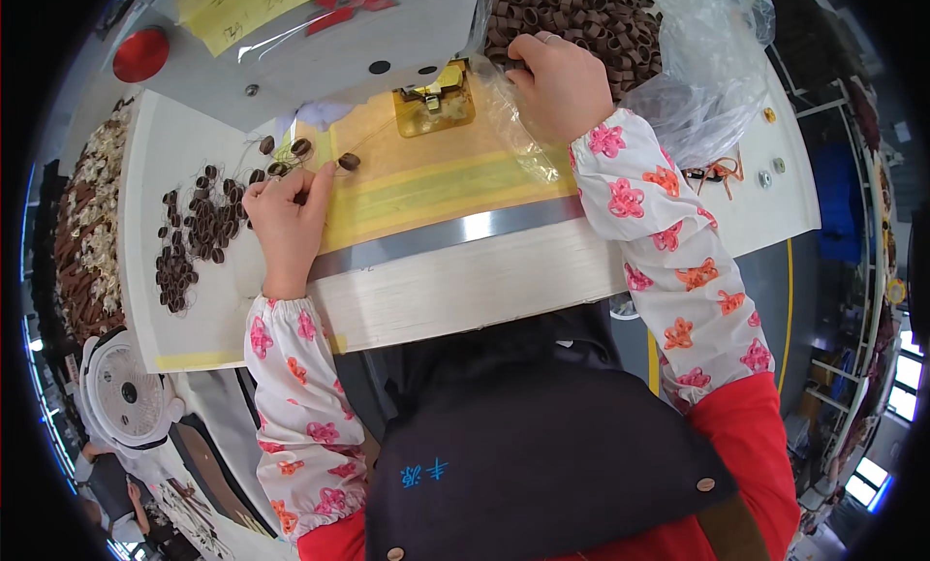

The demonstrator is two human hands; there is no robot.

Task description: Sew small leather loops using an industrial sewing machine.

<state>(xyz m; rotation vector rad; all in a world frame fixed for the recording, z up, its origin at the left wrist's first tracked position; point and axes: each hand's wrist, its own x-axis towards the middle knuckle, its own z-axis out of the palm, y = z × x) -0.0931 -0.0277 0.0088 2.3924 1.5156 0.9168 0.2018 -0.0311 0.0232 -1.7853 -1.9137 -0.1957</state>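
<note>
My left hand (291, 210) is closed in a pinch at the left of the sewing machine's work plate, with a small brown loop (350, 161) at its fingertips. Beside and beyond it, several sewn brown loops (208, 217) with loose threads lie scattered on the white table. My right hand (564, 88) is at the near edge of a heap of brown loops (581, 18) on clear plastic. Its fingers are curled, and what they hold, if anything, is hidden. Between the hands is the machine's metal presser foot (433, 100) on a yellowed plate.
The grey sewing machine body (320, 52) overhangs the far side. Crumpled clear plastic (712, 77) lies at the right, near small metal parts (765, 179). A white fan (126, 390) stands at the left, below a heap of brown and cream pieces (92, 232).
</note>
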